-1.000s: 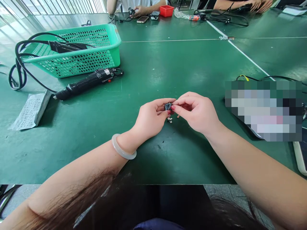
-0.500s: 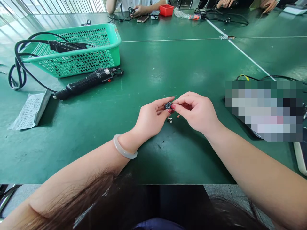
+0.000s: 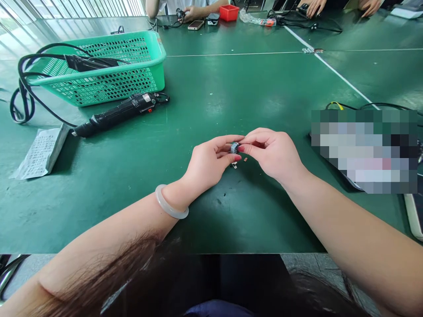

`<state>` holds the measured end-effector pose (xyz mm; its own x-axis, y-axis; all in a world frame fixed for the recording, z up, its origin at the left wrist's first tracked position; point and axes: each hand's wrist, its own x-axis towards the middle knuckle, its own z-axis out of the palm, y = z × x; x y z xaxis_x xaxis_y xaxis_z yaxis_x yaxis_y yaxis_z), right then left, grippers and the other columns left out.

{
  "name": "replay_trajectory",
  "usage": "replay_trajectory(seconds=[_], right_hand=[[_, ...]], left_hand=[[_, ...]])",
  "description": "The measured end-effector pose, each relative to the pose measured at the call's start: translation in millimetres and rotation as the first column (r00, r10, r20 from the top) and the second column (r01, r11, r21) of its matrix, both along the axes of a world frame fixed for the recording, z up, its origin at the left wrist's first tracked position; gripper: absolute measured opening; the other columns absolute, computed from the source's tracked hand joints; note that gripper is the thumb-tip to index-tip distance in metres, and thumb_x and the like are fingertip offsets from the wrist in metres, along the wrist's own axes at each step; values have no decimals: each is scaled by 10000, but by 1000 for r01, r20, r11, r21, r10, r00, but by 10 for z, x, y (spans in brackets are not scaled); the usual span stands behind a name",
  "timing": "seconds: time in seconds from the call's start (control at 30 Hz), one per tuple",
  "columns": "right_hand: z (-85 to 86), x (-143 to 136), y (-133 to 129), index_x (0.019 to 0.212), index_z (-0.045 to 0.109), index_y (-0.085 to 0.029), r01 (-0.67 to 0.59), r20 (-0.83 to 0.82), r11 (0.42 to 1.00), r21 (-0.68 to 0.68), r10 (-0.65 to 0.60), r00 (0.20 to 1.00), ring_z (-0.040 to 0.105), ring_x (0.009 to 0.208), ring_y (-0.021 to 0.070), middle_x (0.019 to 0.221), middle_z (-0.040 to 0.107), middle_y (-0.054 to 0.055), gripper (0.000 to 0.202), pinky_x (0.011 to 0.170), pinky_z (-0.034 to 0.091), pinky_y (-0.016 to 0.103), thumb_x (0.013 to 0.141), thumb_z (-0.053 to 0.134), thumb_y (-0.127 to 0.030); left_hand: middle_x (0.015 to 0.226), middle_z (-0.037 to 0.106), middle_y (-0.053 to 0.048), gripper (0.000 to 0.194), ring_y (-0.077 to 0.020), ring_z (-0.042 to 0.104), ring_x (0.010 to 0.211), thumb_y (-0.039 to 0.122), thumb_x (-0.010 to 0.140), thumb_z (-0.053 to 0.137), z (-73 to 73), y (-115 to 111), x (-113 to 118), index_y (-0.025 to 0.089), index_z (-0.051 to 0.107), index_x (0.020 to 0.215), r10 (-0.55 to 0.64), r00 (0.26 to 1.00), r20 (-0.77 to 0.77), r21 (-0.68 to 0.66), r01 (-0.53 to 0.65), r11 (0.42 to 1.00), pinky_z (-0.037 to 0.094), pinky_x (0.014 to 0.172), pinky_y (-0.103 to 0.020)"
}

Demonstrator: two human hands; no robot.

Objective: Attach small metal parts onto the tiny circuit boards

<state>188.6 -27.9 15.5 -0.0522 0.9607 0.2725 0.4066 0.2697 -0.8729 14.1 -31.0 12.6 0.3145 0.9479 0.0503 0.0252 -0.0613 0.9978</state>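
Between my fingertips is a small dark blue-grey part (image 3: 234,148), too small to name more exactly. My left hand (image 3: 211,159) comes in from the left, its thumb and fingers closed around the part. From the right, my right hand (image 3: 272,152) pinches at the part's right side with thumb and forefinger. Just below the fingers, a tiny silvery metal piece (image 3: 234,165) lies on the green table (image 3: 211,207), partly covered by my left hand. A tiny copper-coloured piece (image 3: 245,160) rests under my right hand.
At the left stand a green basket (image 3: 115,86) holding cables and a black electric screwdriver (image 3: 119,115) in front of it. A paper-wrapped packet (image 3: 41,152) lies nearer. A blurred-out object (image 3: 363,152) is at the right. Across the table, people's hands (image 3: 313,6) rest near cables.
The small part has turned between my fingertips, so a different side faces me. My left thumb has shifted slightly down and right. A person's hand across the table has moved a little.
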Motion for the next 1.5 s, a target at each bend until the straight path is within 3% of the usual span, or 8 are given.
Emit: replay_trajectory(seconds=[0.4, 0.7, 1.03, 1.3, 1.5], right_hand=[[48, -31, -38, 698, 774, -242, 22, -33, 998, 52, -21, 999, 593, 688, 157, 788, 702, 25, 206, 626, 487, 343, 755, 826, -434], [61, -14, -35, 672, 747, -249, 4, -50, 999, 34, -2, 999, 614, 719, 183, 798, 688, 31, 371, 652, 532, 379, 713, 821, -610], [48, 17, -18, 642, 730, -243, -12, -83, 1000, 18, 14, 996, 623, 728, 188, 791, 685, 32, 345, 669, 535, 389, 723, 824, -565], [93, -22, -71, 658, 750, -261, 46, -39, 995, 85, -42, 998, 621, 717, 193, 783, 693, 34, 314, 645, 552, 392, 712, 845, -555], [93, -11, -64, 665, 755, -256, 33, -56, 997, 73, -29, 998, 646, 708, 192, 778, 698, 30, 322, 660, 576, 400, 723, 834, -562]], left_hand=[[990, 802, 0, 337, -153, 722, 884, 117, 757, 726, -13, 14, 17, 227, 803, 1066, 0, 992, 122, -16, 2, 1000, 604, 902, -336], [933, 797, -14, 318, -163, 733, 835, 164, 769, 734, -13, 0, 38, 228, 799, 1074, -14, 983, 182, -66, 26, 997, 603, 848, -354], [952, 802, -14, 326, -156, 750, 833, 157, 769, 731, -22, 7, 21, 226, 799, 1080, -46, 979, 198, -54, 58, 997, 601, 801, -309], [1050, 809, -17, 347, -178, 747, 925, 221, 742, 804, -51, 21, -5, 238, 801, 1089, -38, 984, 173, 13, 36, 999, 597, 960, -365], [1103, 802, -18, 448, -184, 751, 978, 126, 779, 726, -42, 18, -13, 249, 756, 1209, -71, 990, 126, 4, 71, 997, 594, 975, -372]])
